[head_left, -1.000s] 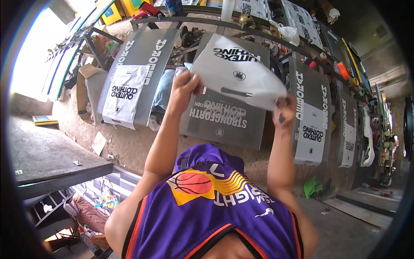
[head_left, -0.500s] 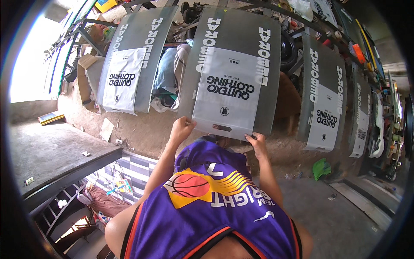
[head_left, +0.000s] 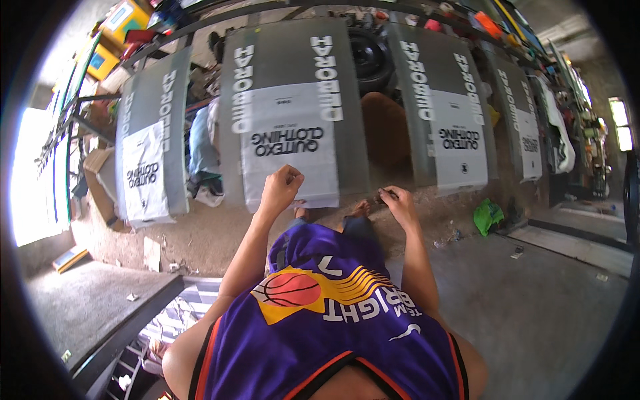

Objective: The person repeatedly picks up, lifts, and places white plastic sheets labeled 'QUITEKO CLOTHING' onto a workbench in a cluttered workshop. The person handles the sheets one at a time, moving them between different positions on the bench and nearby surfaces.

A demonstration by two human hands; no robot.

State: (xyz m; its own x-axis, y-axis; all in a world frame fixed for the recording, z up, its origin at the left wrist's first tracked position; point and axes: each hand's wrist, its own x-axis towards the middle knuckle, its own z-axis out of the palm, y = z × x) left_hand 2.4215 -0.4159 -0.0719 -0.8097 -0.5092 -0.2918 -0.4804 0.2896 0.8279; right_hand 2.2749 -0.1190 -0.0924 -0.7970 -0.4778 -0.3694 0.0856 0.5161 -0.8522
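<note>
A white plastic bag [head_left: 290, 177] with dark print lies flat on a grey board [head_left: 287, 57] with white lettering in front of me. My left hand [head_left: 280, 188] hovers over the bag's lower part, its fingers curled in and nothing visible in them. To the right of that board, above the floor, my right hand [head_left: 399, 203] has its fingers drawn together. Its fingertips look dark, and no held thing shows there. Part of the bag's lower end is hidden behind my left hand.
Similar boards with white bags stand to the left [head_left: 143, 173] and right [head_left: 460, 143]. Between them are a brown panel [head_left: 385, 130], a black wheel [head_left: 369, 60] and blue cloth [head_left: 203, 143]. A green plastic bag [head_left: 488, 217] lies on the floor, and a ledge [head_left: 100, 293] is at left.
Both hands have let go of the white bag's lower corners. My right hand is now off the board's side, and the view has shifted right, so the boards appear further left.
</note>
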